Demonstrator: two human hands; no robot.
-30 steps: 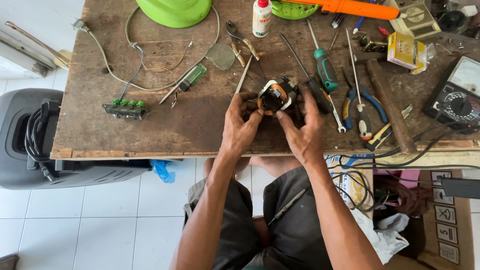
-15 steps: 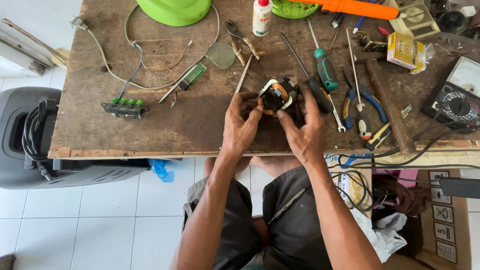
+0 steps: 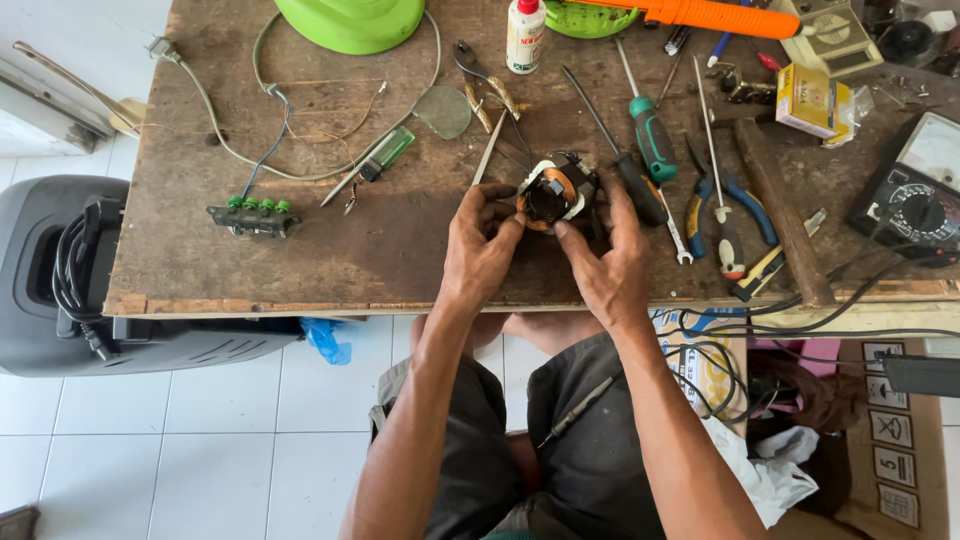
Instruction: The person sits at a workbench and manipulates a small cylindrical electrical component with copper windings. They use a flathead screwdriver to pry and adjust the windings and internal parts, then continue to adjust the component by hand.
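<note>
Far left of the left hand, off the surface edge: grey speaker cabinet (image 3: 110,290) with a black cable coiled in its recess. On the wooden surface (image 3: 300,260), well left of that hand: green four-button switch block (image 3: 254,214), grey cord (image 3: 225,130) running up toward the green plastic housing (image 3: 350,20). Nearer, up-left of the hand: small green-handled tester (image 3: 375,160).

Left hand (image 3: 485,250): fingers curled onto the left side of the small motor stator (image 3: 553,192), thumb at its lower edge. Grasping, not clenched. Stator sits on the surface between both hands, copper winding facing up, white frame around it.

Right hand (image 3: 610,265): fingers pressed on the stator's right side and lower rim, also grasping. A black-handled tool lies just beside its fingers, partly hidden; can't tell if touching.

Right of the right hand: green-handled screwdriver (image 3: 648,130), blue-handled pliers (image 3: 715,205), small spanner (image 3: 675,235), a wood batten (image 3: 780,220). Further right: yellow box (image 3: 808,98), black multimeter (image 3: 915,190). Orange tool (image 3: 700,14) at the top edge.

Risks, my read:
- Winding wire is thin; fingertip pressure or a nail on the copper could nick enamel or snap a lead.
- Tools are crowded close right; a wrist shift could knock the screwdriver or pliers into the part.
- Cables hang off the surface edge below the right forearm; a snag could drag the meter.
</note>
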